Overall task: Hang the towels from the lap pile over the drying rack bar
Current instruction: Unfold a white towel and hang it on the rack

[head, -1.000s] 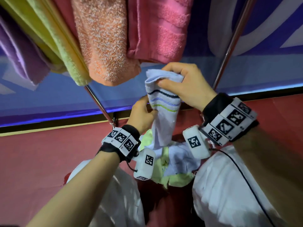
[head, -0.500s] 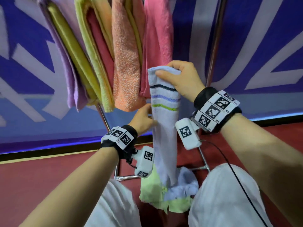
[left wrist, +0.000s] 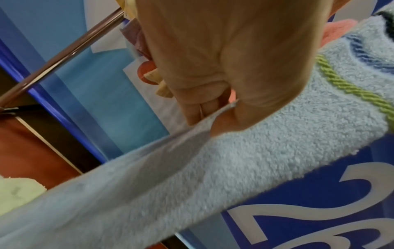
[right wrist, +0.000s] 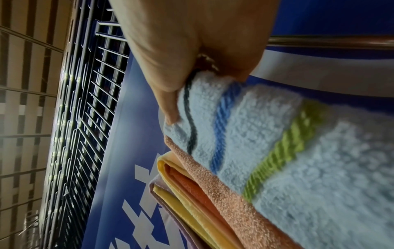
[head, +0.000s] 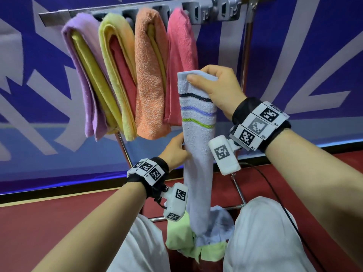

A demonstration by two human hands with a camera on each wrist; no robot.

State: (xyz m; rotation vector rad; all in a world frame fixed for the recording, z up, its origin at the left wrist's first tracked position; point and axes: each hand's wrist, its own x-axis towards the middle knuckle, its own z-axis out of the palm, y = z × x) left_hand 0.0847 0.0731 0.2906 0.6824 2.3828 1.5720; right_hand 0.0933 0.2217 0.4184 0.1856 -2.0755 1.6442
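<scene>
Right hand [head: 218,89] is pinching the top of the striped towel [head: 198,154], left hand [head: 174,152] is gripping its edge lower down; its tail is trailing into the lap pile [head: 182,238]. Tip: I'd be lifting past the rack bar [head: 214,14], above both hands, beside the pink towel [head: 180,61].

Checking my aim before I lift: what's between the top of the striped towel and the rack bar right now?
In the head view, the pink towel hangs just behind the striped towel, whose top the right hand grips. Right of it, the rack bar is bare.

Both hands have lifted the striped towel [head: 198,146] higher off the lap pile [head: 188,244]
</scene>
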